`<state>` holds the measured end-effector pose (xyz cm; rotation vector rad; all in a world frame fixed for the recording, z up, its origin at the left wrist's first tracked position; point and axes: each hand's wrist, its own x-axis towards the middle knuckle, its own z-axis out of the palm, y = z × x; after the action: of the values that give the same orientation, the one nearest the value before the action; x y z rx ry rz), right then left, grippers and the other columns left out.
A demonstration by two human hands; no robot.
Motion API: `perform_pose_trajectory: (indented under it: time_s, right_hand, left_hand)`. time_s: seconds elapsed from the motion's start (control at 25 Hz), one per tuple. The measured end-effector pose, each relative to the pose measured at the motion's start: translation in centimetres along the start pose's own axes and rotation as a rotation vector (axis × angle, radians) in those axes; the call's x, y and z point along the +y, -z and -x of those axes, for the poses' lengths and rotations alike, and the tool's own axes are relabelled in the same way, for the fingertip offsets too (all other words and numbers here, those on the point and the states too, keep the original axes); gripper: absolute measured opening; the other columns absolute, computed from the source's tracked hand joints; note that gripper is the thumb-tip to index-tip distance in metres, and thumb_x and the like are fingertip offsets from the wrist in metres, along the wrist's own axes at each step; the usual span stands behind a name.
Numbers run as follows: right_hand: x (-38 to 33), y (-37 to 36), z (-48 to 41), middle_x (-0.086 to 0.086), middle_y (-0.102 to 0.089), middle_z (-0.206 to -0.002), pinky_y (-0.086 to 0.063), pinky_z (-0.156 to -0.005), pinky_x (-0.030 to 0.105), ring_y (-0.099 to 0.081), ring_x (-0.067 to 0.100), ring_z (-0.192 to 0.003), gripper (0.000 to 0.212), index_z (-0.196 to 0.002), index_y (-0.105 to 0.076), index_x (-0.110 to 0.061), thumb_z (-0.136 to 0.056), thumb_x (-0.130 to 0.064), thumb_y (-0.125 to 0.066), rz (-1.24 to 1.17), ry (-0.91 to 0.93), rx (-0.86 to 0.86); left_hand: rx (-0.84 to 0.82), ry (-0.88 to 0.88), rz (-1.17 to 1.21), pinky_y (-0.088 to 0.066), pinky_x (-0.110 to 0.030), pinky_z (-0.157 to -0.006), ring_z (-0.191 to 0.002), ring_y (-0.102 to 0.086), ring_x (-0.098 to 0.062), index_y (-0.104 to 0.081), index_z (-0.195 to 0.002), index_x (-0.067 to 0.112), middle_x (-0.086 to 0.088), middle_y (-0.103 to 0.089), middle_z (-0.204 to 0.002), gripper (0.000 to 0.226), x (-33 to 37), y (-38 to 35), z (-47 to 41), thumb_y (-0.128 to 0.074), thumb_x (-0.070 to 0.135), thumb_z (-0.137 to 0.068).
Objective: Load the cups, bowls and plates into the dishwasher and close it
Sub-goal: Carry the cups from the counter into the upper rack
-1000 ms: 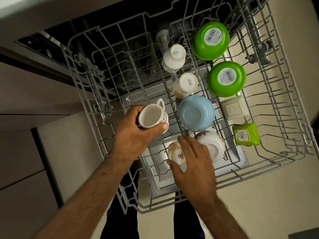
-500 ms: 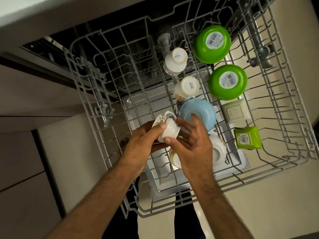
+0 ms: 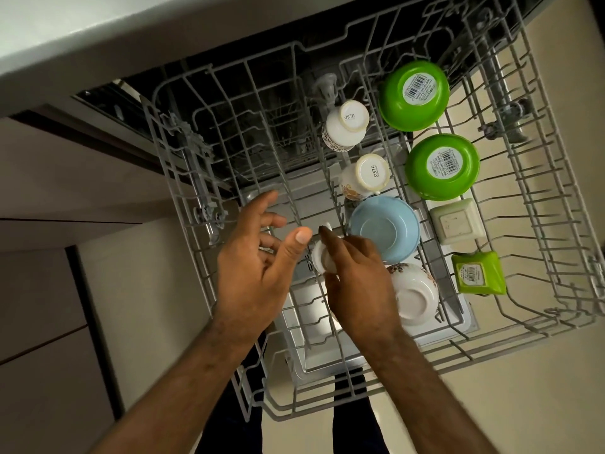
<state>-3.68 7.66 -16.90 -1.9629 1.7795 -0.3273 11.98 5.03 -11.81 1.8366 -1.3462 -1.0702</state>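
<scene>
While the grey wire rack stands pulled out from the dishwasher, it carries two green bowls, one behind the other, a blue bowl, a floral white bowl, and two upturned white cups. The right hand grasps a small white cup just left of the blue bowl, pressing it down among the rack's wires. The left hand hovers beside it, fingers spread and holding nothing

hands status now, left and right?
Left hand: open, holding nothing.
Right hand: closed on a white cup in the rack.
</scene>
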Motion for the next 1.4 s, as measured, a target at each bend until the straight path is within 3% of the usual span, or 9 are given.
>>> perform_pose_trajectory:
  time_s: [0.24,0.4,0.6,0.68,0.88,1.04,1.24,1.4]
  right_hand:
    - [-0.1,-0.2,0.3,0.003,-0.065,-0.135,-0.053,-0.099,0.049,-0.048,0.030,-0.134,0.090,-0.146,-0.049,-0.016,-0.066,0.001,-0.086,0.037,-0.031,-0.111]
    - [-1.2,1.2,0.0,0.006,-0.055,-0.146,-0.044,-0.109,0.051,-0.042,0.028,-0.140,0.072,-0.145,-0.050,-0.013,-0.079,-0.009,-0.077,-0.025,-0.013,-0.074]
    - [-5.1,4.6,-1.6,0.009,-0.058,-0.140,-0.040,-0.112,0.040,-0.046,0.026,-0.134,0.054,-0.137,-0.057,-0.006,-0.085,-0.005,-0.071,-0.092,0.045,0.140]
    - [-7.3,6.4,-2.2,0.010,-0.059,-0.137,-0.039,-0.111,0.039,-0.048,0.027,-0.132,0.052,-0.135,-0.059,-0.006,-0.085,-0.004,-0.072,-0.111,0.087,0.207]
    - [-12.9,11.6,-2.8,0.009,-0.061,-0.135,-0.045,-0.106,0.046,-0.052,0.027,-0.130,0.045,-0.133,-0.060,-0.003,-0.090,-0.005,-0.070,-0.163,0.213,0.326]
    - [-18.7,16.1,-3.4,0.012,-0.064,-0.130,-0.046,-0.105,0.047,-0.055,0.026,-0.126,0.042,-0.132,-0.061,-0.001,-0.091,-0.005,-0.070,-0.207,0.377,0.383]
    - [-28.6,18.5,-7.7,0.002,-0.063,-0.131,-0.042,-0.107,0.037,-0.051,0.019,-0.126,0.042,-0.133,-0.060,-0.012,-0.091,-0.017,-0.064,-0.217,0.467,0.332]
    - [-38.7,16.4,-13.5,-0.003,-0.059,-0.136,-0.044,-0.108,0.036,-0.049,0.014,-0.128,0.046,-0.139,-0.056,-0.018,-0.093,-0.022,-0.065,-0.215,0.496,0.243]
  left_hand:
    - [0.007,-0.012,-0.054,-0.061,-0.030,-0.070,-0.094,-0.068,-0.004,-0.043,-0.149,0.031,0.011,-0.064,-0.119,0.072,-0.7,0.8,-0.2,-0.053,0.070,-0.089]
    - [-0.001,-0.067,-0.225,-0.045,-0.016,-0.097,-0.123,-0.050,0.003,-0.043,-0.151,0.027,0.006,-0.055,-0.141,0.066,-0.1,1.8,0.1,-0.060,0.058,-0.095]
    - [-0.063,-0.220,-0.499,-0.031,-0.045,-0.121,-0.152,-0.024,-0.015,-0.030,-0.158,0.027,0.002,-0.028,-0.165,0.068,1.8,4.6,-0.2,-0.059,0.045,-0.099]
    - [-0.076,-0.255,-0.546,-0.027,-0.045,-0.123,-0.153,-0.020,-0.015,-0.026,-0.160,0.030,0.005,-0.023,-0.167,0.071,3.1,6.1,-0.1,-0.057,0.044,-0.098]
    - [0.010,-0.322,-0.503,-0.032,-0.040,-0.120,-0.149,-0.030,-0.016,-0.026,-0.160,0.029,0.003,-0.031,-0.163,0.068,7.5,10.7,1.4,-0.056,0.041,-0.099]
    - [0.196,-0.333,-0.471,-0.040,-0.031,-0.109,-0.135,-0.042,-0.012,-0.037,-0.156,0.024,0.003,-0.045,-0.149,0.065,11.4,16.3,2.8,-0.061,0.041,-0.098]
    - [0.402,-0.281,-0.416,-0.048,-0.033,-0.098,-0.118,-0.046,-0.007,-0.040,-0.153,0.027,0.010,-0.046,-0.136,0.064,12.9,26.9,0.3,-0.058,0.046,-0.095]
    - [0.512,-0.264,-0.429,-0.049,-0.034,-0.092,-0.112,-0.048,-0.008,-0.042,-0.151,0.027,0.008,-0.049,-0.131,0.062,11.3,37.2,-4.5,-0.065,0.040,-0.094]
